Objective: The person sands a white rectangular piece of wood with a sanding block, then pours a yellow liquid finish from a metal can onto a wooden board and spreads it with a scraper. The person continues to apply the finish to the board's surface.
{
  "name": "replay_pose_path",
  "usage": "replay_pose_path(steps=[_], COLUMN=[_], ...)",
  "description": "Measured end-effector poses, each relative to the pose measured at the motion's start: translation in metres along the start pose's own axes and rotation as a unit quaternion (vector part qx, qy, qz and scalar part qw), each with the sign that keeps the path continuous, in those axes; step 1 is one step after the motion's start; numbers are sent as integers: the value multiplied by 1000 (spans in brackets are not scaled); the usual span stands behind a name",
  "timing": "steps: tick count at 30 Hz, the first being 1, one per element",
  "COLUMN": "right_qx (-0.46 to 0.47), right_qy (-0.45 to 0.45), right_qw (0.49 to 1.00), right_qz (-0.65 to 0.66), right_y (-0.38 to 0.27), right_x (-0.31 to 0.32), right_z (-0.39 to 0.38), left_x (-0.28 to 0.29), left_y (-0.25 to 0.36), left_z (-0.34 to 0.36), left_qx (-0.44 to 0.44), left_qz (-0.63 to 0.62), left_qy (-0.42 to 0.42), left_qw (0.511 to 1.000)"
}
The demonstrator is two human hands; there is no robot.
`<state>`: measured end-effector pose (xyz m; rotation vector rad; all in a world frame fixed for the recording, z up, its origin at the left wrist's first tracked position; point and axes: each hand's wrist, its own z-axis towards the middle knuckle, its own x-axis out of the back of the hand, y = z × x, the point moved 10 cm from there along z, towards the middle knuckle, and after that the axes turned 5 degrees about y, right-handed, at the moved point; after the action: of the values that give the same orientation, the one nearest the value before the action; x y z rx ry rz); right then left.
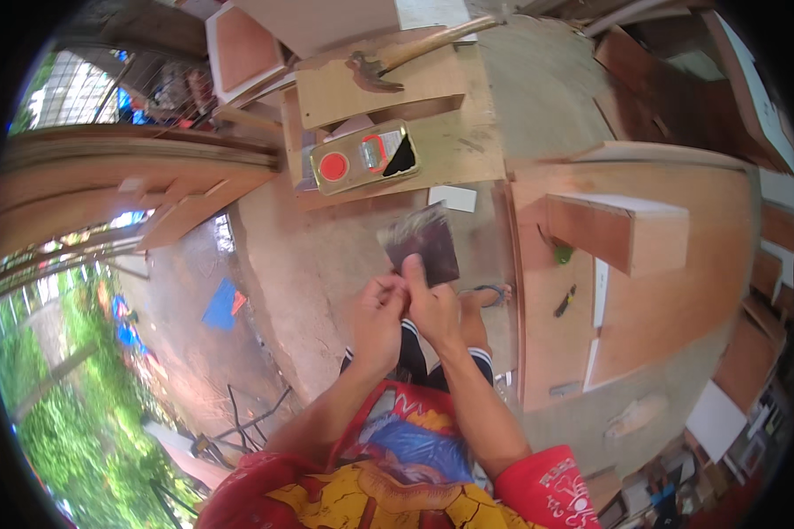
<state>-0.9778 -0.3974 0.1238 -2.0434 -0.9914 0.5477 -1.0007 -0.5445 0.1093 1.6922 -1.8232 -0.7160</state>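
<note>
My right hand (434,309) grips a dark brown, flat rectangular piece (434,250), with the thumb laid along its face. A pale, greyish smear covers the far edge of that piece. Close against the right hand, my left hand (380,319) is closed, its fingertips pinched together near the piece's lower left corner; whatever they hold is too small to make out. Beyond both hands, a rectangular metal can (355,181) with a red cap and a dark cut-out opening lies on a wooden bench (481,145). A claw hammer (415,56) rests on the raised board behind it.
To the right stands a large wooden panel (670,309) carrying a box-like wooden piece (613,234) and a yellow-and-black cutter (565,301). A small white board (453,198) lies by the bench. Long planks (132,181) extend on the left, above a blue scrap (221,304) on the floor.
</note>
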Motion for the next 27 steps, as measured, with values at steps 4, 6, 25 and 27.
replay_pose_path(steps=[4,6,25,27], right_qx=[54,71,-410,-374], right_qy=[163,224,574,630], right_qw=[982,959,707,680], right_qz=[-80,-162,-51,-44], right_y=[1,16,435,422], right_x=[119,196,148,151], right_z=[-25,-68,-475,-471], left_x=[22,31,-271,-294], left_y=[25,89,86,78], left_z=[49,91,17,-9], left_qx=[-257,-462,-371,-360], left_qz=[316,315,406,412], left_qy=[-58,-43,-396,-423], left_qw=[912,828,735,722])
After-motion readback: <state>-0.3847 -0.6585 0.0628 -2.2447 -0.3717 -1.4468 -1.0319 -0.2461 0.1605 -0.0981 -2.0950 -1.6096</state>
